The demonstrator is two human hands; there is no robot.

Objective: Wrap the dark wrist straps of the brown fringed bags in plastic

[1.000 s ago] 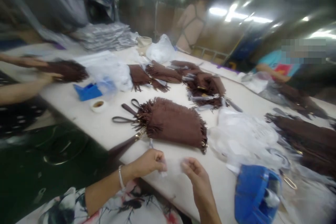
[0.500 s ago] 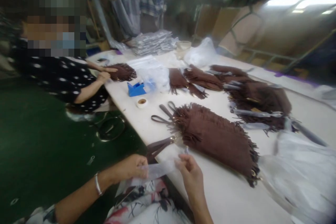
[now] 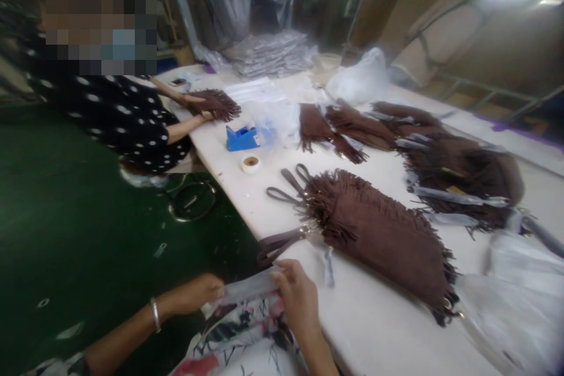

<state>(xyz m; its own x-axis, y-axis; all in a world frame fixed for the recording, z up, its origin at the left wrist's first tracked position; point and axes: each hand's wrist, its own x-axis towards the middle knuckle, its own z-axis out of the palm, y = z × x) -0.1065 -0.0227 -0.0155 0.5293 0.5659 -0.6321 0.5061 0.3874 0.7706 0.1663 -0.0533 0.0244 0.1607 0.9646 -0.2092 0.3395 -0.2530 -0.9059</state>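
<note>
A narrow translucent plastic strip (image 3: 251, 286) is stretched between my hands, above my flowered clothing by the table edge. My left hand (image 3: 200, 294) wears a silver bangle and is closed on the strip's left end. Thumb and fingers of my right hand (image 3: 297, 291) pinch the other end. Just beyond lies a brown fringed bag (image 3: 379, 235) on the white table (image 3: 370, 329). Dark strap loops (image 3: 282, 241) stick out from its left end, and a small wrapped strip (image 3: 329, 267) hangs beside their metal clasp. Neither hand touches the bag.
Across the left corner a person in a dotted top (image 3: 127, 117) handles another fringed bag (image 3: 218, 104). A blue tape dispenser (image 3: 242, 138) and a tape roll (image 3: 250, 164) sit near the edge. More brown bags (image 3: 467, 170) pile up at right, beside white plastic (image 3: 524, 305).
My hands have drawn back from the table edge toward my lap, still holding the plastic strip. The view has shifted. The co-worker's hands have moved on their bag.
</note>
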